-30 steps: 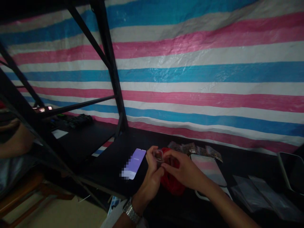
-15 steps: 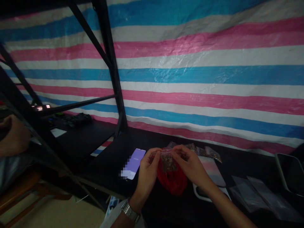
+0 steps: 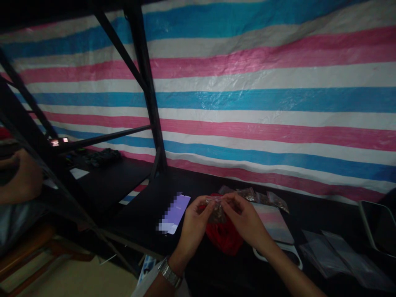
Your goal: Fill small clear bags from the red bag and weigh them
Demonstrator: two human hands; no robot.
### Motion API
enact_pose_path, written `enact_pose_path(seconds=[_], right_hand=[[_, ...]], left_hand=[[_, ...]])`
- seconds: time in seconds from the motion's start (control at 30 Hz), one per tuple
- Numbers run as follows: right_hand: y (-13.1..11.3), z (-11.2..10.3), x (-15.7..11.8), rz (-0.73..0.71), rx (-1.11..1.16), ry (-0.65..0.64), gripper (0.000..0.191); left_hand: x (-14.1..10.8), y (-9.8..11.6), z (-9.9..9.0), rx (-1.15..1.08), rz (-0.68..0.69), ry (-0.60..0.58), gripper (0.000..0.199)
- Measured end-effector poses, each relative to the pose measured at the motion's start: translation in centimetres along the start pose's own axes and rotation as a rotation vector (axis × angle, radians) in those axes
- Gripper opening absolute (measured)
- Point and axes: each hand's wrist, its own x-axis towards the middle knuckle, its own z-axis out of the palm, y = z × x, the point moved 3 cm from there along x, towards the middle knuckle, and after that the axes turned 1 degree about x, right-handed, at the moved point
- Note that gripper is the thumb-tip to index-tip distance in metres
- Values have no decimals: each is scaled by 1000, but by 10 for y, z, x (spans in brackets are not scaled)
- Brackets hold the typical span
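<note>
A small clear zip bag [image 3: 218,213] with brown bits inside hangs between my two hands, above a red plastic bag [image 3: 225,239]. My left hand [image 3: 198,218] pinches the zip bag's top edge on the left. Close beside it, my right hand [image 3: 240,213] pinches the same edge, thumb and fingers pressed together. Several filled bags [image 3: 276,201] lie behind my right hand. A flat scale-like device [image 3: 276,225] with a shiny plate is partly hidden under my right forearm.
A lit phone [image 3: 177,213] lies left of my hands. Flat clear bags [image 3: 337,251] and a dark-screened device [image 3: 379,227] are at the right. A black metal frame [image 3: 148,99] rises at the left; another person's hand [image 3: 26,177] shows beyond it.
My right fingers have moved left along the zip bag's top edge, closer to my left fingers. The bag looks more tilted and its front is less visible.
</note>
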Motion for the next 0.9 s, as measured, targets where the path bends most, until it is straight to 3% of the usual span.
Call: enact_pose_path(seconds=[0.3, 0.5, 0.9], right_hand=[[-4, -5, -5, -45, -100, -5, 28], [-3, -1, -8, -22, -136, -26, 31], [-8, -5, -7, -111, -210, 23, 21]], left_hand=[[-7, 5, 6, -21, -74, -108, 44], [-7, 2, 5, -23, -70, -112, 46], [-6, 0, 5, 14, -32, -137, 42]])
